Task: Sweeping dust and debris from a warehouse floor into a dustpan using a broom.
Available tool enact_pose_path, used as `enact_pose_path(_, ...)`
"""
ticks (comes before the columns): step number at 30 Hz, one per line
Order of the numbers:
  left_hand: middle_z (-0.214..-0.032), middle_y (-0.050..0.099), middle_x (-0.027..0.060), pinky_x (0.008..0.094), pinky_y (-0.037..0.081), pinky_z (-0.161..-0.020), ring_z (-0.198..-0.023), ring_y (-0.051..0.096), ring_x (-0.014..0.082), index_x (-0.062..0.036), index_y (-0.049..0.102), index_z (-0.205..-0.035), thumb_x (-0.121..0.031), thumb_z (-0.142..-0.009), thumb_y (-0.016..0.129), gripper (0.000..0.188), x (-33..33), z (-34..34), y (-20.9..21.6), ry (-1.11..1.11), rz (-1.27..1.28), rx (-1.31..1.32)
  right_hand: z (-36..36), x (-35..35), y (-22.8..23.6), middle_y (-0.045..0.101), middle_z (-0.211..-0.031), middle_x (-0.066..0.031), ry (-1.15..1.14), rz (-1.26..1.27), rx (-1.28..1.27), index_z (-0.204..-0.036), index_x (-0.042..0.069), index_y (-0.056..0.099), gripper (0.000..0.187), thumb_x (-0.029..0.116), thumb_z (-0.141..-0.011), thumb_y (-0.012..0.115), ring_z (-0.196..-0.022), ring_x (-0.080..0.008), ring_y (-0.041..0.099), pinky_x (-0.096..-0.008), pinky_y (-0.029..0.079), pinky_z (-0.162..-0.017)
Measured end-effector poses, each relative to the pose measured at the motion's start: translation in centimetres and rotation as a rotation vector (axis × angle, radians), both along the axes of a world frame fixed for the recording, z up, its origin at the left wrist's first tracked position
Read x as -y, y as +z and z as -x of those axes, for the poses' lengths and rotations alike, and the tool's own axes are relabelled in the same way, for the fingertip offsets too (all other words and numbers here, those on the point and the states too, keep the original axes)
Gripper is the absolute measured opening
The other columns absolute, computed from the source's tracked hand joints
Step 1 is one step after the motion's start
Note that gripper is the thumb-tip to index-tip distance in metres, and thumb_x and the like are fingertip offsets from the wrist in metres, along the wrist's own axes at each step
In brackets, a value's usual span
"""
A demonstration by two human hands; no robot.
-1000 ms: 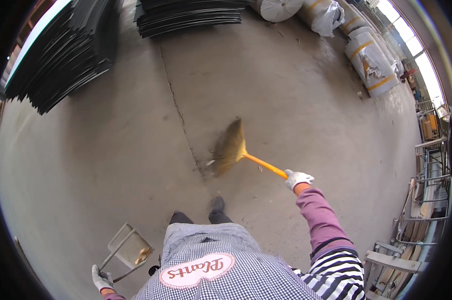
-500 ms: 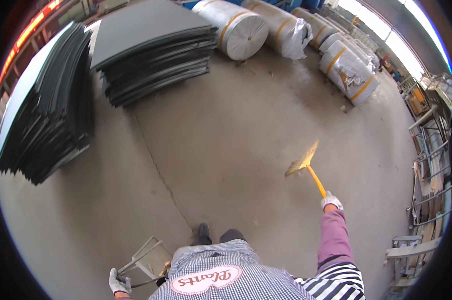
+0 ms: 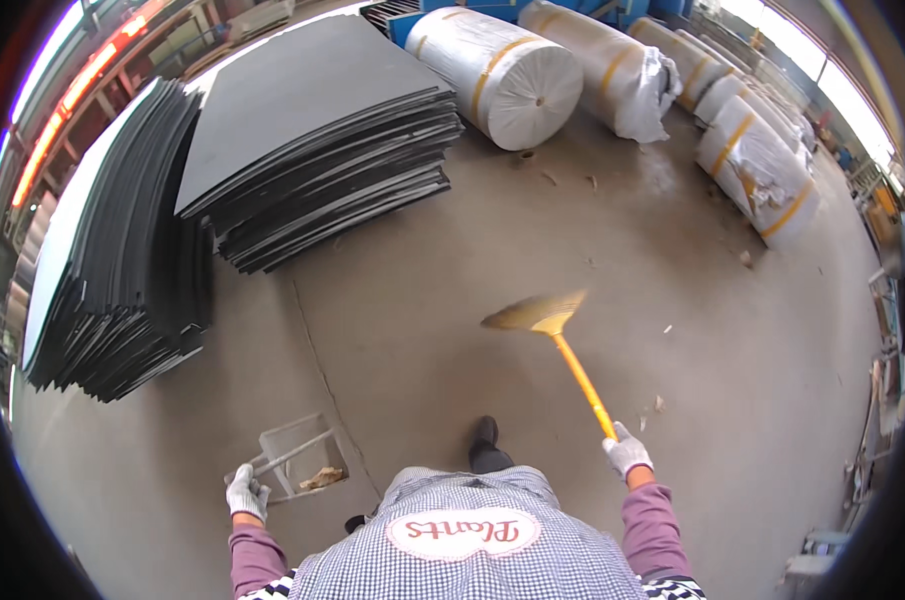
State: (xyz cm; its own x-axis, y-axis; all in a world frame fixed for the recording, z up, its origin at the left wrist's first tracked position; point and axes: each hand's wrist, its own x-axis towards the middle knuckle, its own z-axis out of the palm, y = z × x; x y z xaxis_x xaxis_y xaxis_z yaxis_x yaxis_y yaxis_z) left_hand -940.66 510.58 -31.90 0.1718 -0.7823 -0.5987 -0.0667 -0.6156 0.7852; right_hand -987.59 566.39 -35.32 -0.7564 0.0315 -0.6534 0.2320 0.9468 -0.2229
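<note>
One right hand, gloved: its fingers were curled round the end of a broom, yellow, which pointed forward and slightly left above the floor; whether the bristles touched down could not be told. One left hand, gloved: its fingers were wrapped round the bar of a dustpan, which sat left of a crack. Brown scraps lay in the dustpan. One checked apron, with one dark shoe beyond it. Two stacks of dark sheets stood far left; several pale wrapped rolls, yellow-banded, lay toward the far right.
</note>
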Motion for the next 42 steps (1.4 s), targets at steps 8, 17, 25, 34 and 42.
enact_pose_path(8, -0.065, 0.044, -0.0093, 0.029, 0.036, -0.048, -0.054, 0.04, 0.0068, -0.0243, 0.053, -0.087, -0.029, -0.082, 0.068, 0.017, 4.5, 11.1, 3.8, 0.057, 0.099, -0.043, 19.0, 10.5, 3.2, 0.06, -0.121, -0.0131, 0.365, -0.317, 0.143, -0.137, 0.029, 0.04, 0.05, 0.036, -0.087, 0.043, -0.11, -0.0331, 0.058, -0.0533, 0.042, -0.092)
enact_pose_path(17, -0.056, 0.041, -0.0098, 0.0305, 0.034, -0.05, -0.047, 0.035, 0.0065, -0.0246, 0.055, -0.075, -0.03, -0.08, 0.07, 0.017, 11.4, 32.8, -5.4, 0.107, -0.123, 0.075, 40.8, 7.9, 8.5, 0.062, -0.117, -0.0129, 0.134, -0.503, 0.127, -0.137, 0.026, 0.041, 0.051, 0.032, -0.086, 0.044, -0.107, -0.0308, 0.06, -0.0465, 0.046, -0.088)
enact_pose_path(25, -0.059, 0.046, -0.0039, 0.0379, 0.038, -0.053, -0.05, 0.041, 0.0147, -0.0195, 0.057, -0.076, -0.025, -0.078, 0.07, 0.014, 14.6, 56.8, -4.6, -0.085, -0.274, 0.183, 55.6, 15.2, 7.4, 0.061, -0.116, -0.0179, -0.05, -0.078, 0.067, -0.141, 0.028, 0.037, 0.063, 0.044, -0.081, 0.05, -0.101, -0.0337, 0.061, -0.0406, 0.047, -0.087)
enact_pose_path(34, -0.065, 0.052, -0.0017, 0.031, 0.046, -0.059, -0.06, 0.049, 0.0122, -0.0148, 0.06, -0.079, -0.028, -0.079, 0.074, 0.019, 6.2, 83.2, 3.3, -0.093, -0.11, 0.087, 86.7, 27.7, -1.3, 0.064, -0.11, -0.0078, 0.42, -0.111, 0.089, -0.134, 0.03, 0.043, 0.045, 0.034, -0.089, 0.042, -0.102, -0.0294, 0.062, -0.0485, 0.047, -0.083)
enact_pose_path(42, -0.065, 0.052, -0.0015, 0.0319, 0.047, -0.059, -0.061, 0.05, 0.0126, -0.0134, 0.062, -0.081, -0.027, -0.082, 0.072, 0.016, 5.9, 101.3, 6.8, -0.196, -0.105, 0.093, 105.3, 18.4, -2.7, 0.062, -0.116, -0.0054, 0.232, -0.283, 0.127, -0.135, 0.031, 0.042, 0.045, 0.027, -0.09, 0.039, -0.104, -0.0287, 0.061, -0.047, 0.046, -0.087)
